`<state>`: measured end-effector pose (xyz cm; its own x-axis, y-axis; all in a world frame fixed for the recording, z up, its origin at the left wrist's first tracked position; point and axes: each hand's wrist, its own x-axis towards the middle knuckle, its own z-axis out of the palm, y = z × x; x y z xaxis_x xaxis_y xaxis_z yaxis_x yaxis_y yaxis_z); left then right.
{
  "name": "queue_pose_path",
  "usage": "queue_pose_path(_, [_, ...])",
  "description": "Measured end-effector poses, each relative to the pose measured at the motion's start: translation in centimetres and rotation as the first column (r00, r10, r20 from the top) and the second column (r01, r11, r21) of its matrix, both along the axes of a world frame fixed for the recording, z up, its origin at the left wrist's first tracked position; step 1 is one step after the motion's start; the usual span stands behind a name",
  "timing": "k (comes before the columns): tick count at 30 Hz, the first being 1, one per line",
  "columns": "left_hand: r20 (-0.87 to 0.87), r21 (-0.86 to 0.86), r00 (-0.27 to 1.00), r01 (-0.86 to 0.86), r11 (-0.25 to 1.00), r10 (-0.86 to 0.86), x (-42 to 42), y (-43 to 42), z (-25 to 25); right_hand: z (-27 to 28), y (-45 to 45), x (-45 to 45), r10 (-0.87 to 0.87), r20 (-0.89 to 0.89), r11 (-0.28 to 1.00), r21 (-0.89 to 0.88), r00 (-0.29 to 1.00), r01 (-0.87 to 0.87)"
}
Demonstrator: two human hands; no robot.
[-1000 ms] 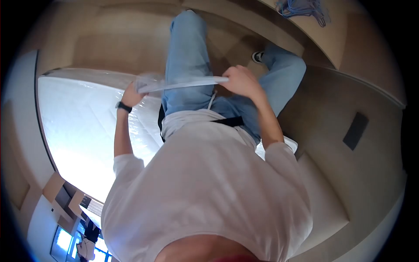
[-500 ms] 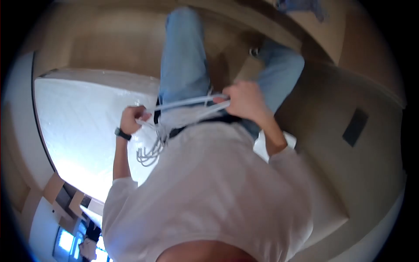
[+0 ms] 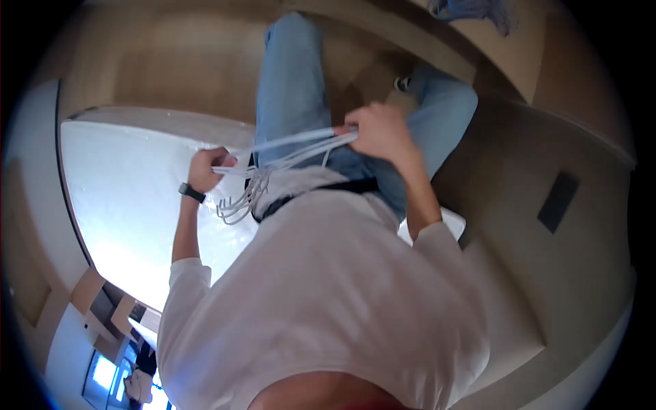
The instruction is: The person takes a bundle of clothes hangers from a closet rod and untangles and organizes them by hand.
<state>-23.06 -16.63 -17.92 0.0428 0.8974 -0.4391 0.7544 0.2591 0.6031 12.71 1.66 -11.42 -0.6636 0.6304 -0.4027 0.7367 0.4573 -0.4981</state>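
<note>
In the head view, a bundle of white hangers (image 3: pixel 258 183) is stretched between the two hands, in front of the waist and over the jeans (image 3: pixel 292 75); the left hand (image 3: pixel 204 171) is closed around one end, its thumb and fingers pinching the thin bars; the right hand (image 3: pixel 383 130) is closed around the other end, knuckles up, with the bars running out from beneath its fingers.

What has just changed is mostly the way the bundle lies; a second ago it was a blurred, flat band with its hooks hard to make out, whereas the hooks now dangle in a loose fan just beside the left hand, on the side towards the shirt (image 3: pixel 328 287); compared with half a second ago, both hands are a little farther from the body; the bars spread into separate lines between them, so the bundle seems held together but not neatly lined up; how many hangers there are, I cannot tell.

The left forearm, with its dark watch (image 3: pixel 191 193), is over a white slab under shiny plastic (image 3: pixel 130 184); a blue tangle (image 3: pixel 471 9) lies on a wooden board (image 3: pixel 509 58) at the upper right, apart from both hands and too blurred to name.
</note>
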Motion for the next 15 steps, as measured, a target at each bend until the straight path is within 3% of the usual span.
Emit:
queue_pose_path(1, [0.158,0.068,0.981,-0.128,0.989,0.116,0.5,-0.3,-2.3,-1.5,0.2,0.0,-0.014,0.014,1.0,0.02,1.0,0.014])
queue_pose_path(3, [0.024,0.016,0.999,-0.023,1.0,0.023,0.8,-0.2,-6.6,-4.4,0.4,0.1,-0.057,0.073,0.996,-0.06,0.996,0.062])
queue_pose_path(4, [0.091,-0.018,0.996,0.017,1.0,-0.015,0.4,-0.2,-6.9,-4.5,0.3,0.7,-0.059,0.056,0.995,-0.08,0.997,0.063])
queue_pose_path(5, [0.173,0.109,0.985,0.007,0.994,-0.026,-0.2,-0.6,-7.0,-4.7,0.4,1.1,-0.065,0.034,0.994,-0.09,0.997,0.067])
queue_pose_path(7, [0.022,-0.005,0.998,0.062,0.998,-0.062,0.9,1.2,-1.3,-1.5,1.2,1.2,-0.032,0.004,0.999,-0.011,0.999,0.032])
queue_pose_path(8, [0.163,-0.055,0.986,-0.023,0.998,0.032,1.1,0.9,-0.4,-0.6,0.7,1.6,-0.015,-0.004,1.0,0.001,1.0,0.015])
queue_pose_path(10, [0.091,-0.001,0.996,0.008,1.0,-0.008,1.1,-0.1,-1.0,0.1,-0.6,1.6,-0.027,0.008,1.0,0.003,1.0,0.027])
queue_pose_path(13, [-0.034,0.017,0.999,-0.003,1.0,0.004,1.2,-0.7,-6.0,-6.8,-1.0,1.8,-0.121,-0.063,0.992,-0.038,0.991,0.119])
queue_pose_path(14, [-0.015,0.044,1.0,-0.005,0.999,0.005,1.4,-0.5,-5.1,-8.3,-1.2,2.3,-0.1,-0.153,0.995,-0.015,0.983,0.099])
queue_pose_path(15, [0.006,0.068,1.0,-0.006,0.998,0.006,1.4,0.0,-3.8,-7.0,-1.7,2.4,-0.08,-0.072,0.996,-0.045,0.994,0.077])
